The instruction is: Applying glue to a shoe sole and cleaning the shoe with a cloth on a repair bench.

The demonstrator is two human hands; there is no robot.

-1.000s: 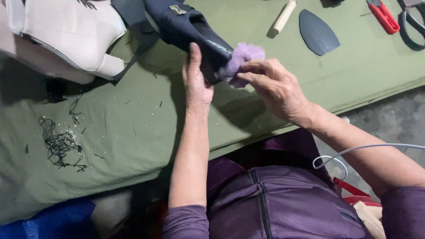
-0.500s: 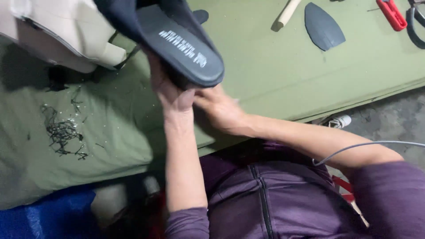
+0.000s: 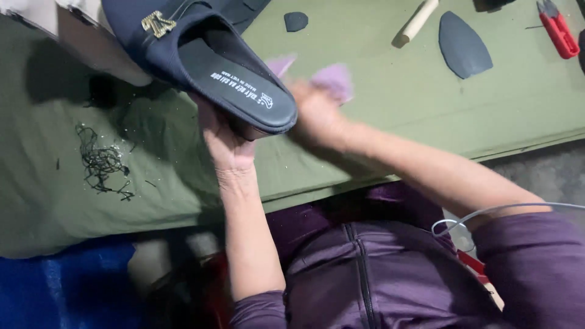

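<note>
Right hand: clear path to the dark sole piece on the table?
Probably yes. The right hand holds a purple cloth, but only bare green table lies between it and the dark sole piece.

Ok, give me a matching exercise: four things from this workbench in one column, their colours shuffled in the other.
Things:
1. slipper in the left hand
2. cloth in the right hand
3. snips at the far right
4. table cover

Colours:
A. green
B. red
C. navy
D. lilac

Pairs: 1-C, 2-D, 3-B, 4-A
</note>
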